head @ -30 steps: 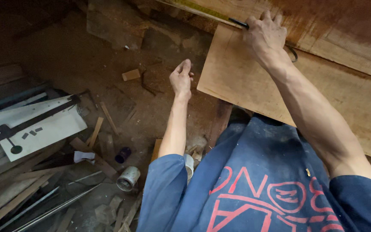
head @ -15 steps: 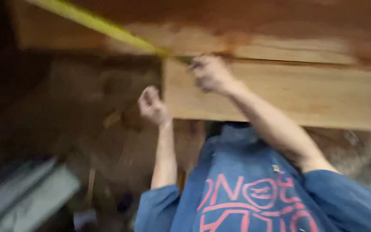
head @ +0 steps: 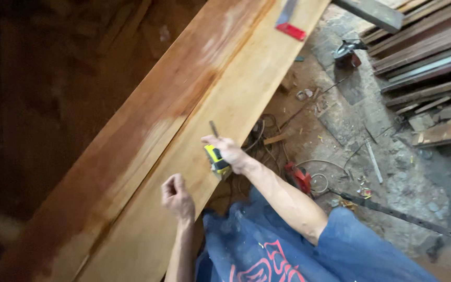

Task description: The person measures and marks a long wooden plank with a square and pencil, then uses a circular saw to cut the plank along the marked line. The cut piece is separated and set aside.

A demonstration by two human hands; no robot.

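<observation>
Two long reddish-brown planks (head: pixel 236 89) run diagonally from lower left to upper right. My right hand (head: pixel 232 153) rests at the near edge of the lighter plank and grips a yellow and black tape measure (head: pixel 218 163), with a dark pencil (head: pixel 213 128) sticking up from its fingers. My left hand (head: pixel 177 195) hovers over the same plank a little nearer to me, its fingers curled in with nothing in them. My blue shirt with red print (head: pixel 267 250) fills the bottom of the view.
A metal square with a red stock (head: pixel 290 30) lies on the plank at the far end. On the dusty floor to the right are a red tool (head: pixel 299 177), tangled cable (head: pixel 267 130), a dark power tool (head: pixel 347 51) and stacked lumber (head: pixel 429 52).
The view has swung along the plank. The extended yellow tape is gone, and my right hand now holds the tape measure body at the plank's edge. My left hand has closed.
</observation>
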